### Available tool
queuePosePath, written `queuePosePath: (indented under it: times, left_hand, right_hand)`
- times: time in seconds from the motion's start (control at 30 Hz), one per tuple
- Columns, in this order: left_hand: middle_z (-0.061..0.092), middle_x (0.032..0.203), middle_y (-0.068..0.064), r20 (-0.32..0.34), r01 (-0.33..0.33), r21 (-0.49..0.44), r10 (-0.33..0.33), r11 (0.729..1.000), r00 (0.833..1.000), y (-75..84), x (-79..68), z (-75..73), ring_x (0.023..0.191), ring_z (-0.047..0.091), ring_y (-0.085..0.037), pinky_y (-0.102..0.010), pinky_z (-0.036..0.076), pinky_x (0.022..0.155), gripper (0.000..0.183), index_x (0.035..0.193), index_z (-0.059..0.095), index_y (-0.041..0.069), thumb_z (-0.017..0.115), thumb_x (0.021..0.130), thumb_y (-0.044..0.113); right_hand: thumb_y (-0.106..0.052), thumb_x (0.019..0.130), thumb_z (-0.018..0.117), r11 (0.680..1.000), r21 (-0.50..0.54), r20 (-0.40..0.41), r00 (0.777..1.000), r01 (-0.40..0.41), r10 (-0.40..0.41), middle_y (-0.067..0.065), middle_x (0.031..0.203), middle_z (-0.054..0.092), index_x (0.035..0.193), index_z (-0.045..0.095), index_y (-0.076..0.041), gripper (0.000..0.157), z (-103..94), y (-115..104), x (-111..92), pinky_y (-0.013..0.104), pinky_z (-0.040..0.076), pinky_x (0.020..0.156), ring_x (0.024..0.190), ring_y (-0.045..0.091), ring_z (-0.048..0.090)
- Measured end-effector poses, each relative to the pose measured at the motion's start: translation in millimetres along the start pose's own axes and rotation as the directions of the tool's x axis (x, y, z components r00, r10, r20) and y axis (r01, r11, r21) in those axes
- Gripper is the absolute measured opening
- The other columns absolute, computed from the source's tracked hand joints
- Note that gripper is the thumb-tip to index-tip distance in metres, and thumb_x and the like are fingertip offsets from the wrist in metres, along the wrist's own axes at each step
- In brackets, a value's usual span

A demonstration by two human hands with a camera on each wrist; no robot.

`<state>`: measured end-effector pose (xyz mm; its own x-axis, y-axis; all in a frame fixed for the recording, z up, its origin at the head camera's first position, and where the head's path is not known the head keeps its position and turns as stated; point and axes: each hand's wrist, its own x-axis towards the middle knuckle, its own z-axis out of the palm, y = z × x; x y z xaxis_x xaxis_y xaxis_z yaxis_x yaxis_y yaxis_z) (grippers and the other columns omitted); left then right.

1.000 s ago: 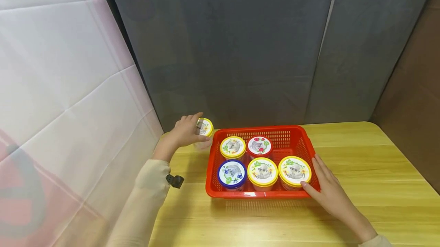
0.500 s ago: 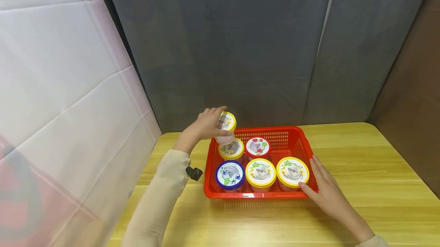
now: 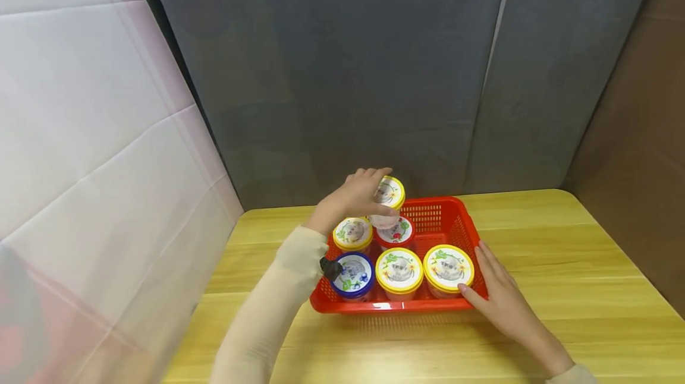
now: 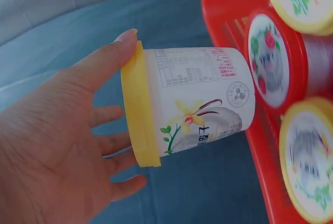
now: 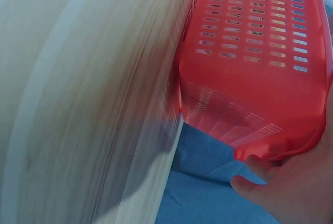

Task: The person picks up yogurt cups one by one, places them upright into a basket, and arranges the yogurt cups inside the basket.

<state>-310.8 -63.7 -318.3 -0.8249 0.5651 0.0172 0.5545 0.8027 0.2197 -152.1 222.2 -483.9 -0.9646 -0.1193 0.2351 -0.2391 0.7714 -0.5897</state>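
Note:
My left hand (image 3: 355, 197) grips a white lidded cup (image 4: 197, 99) by its yellow lid, thumb and fingers on either side. A vanilla flower and dark Chinese print show on the cup in the left wrist view. In the head view it hangs over the back of the red plastic basket (image 3: 396, 307), partly in front of a red-lidded cup (image 3: 398, 232). Fairly straight fingers of my right hand (image 3: 503, 301) rest along the basket's right rim, the thumb reaching over the corner towards a yellow-lidded cup (image 3: 449, 268).
Also in the basket are a blue-lidded cup (image 3: 355, 277), a front-middle yellow-lidded cup (image 3: 400, 271) and a back-left yellow-lidded cup (image 3: 353, 232). The wooden table (image 3: 578, 265) carries the basket. A grey panel (image 3: 321, 87) stands behind, a white panel (image 3: 101, 134) at the left.
My left hand has carried the yellow-lidded cup from the table left of the basket, up and rightwards, over the basket's back. My right hand stays at the basket's right side.

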Motion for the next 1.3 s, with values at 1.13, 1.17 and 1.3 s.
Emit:
queuePosePath:
  times: [1.13, 1.17, 1.3]
  left_hand:
    - [0.045, 0.154, -0.002, 0.033, -0.119, 0.004, 0.119, 0.993, 0.992, 57.0, 52.4, 59.6, 0.137, 0.043, -0.022, -0.044, 0.031, 0.122, 0.091, 0.153, 0.034, 0.022, 0.076, 0.08, 0.055]
    - [0.045, 0.154, -0.001, 0.037, -0.116, 0.004, 0.116, 0.993, 0.993, 56.3, 52.9, 61.6, 0.137, 0.043, -0.022, -0.044, 0.031, 0.122, 0.091, 0.153, 0.035, 0.022, 0.076, 0.079, 0.055]
    - [0.045, 0.154, -0.001, 0.053, -0.113, 0.003, 0.113, 0.994, 0.992, 54.4, 55.0, 69.8, 0.138, 0.043, -0.022, -0.044, 0.031, 0.122, 0.091, 0.153, 0.035, 0.022, 0.077, 0.079, 0.055]
  right_hand:
    - [-0.045, 0.092, 0.066, 1.0, -0.004, -0.028, 1.0, 0.008, -0.008, 0.014, 0.167, 0.014, 0.157, 0.02, -0.004, 0.09, 3.2, -8.7, -8.3, 0.077, 0.027, 0.106, 0.146, 0.048, 0.026]
    - [-0.045, 0.092, 0.066, 1.0, -0.006, -0.027, 1.0, 0.008, -0.008, 0.014, 0.167, 0.014, 0.157, 0.02, -0.004, 0.09, 3.5, -9.0, -8.4, 0.077, 0.027, 0.105, 0.146, 0.048, 0.026]
    - [-0.045, 0.092, 0.067, 1.0, -0.006, -0.028, 1.0, 0.007, -0.007, 0.015, 0.167, 0.015, 0.157, 0.021, -0.004, 0.09, 4.9, -10.2, -9.5, 0.078, 0.027, 0.105, 0.146, 0.049, 0.027]
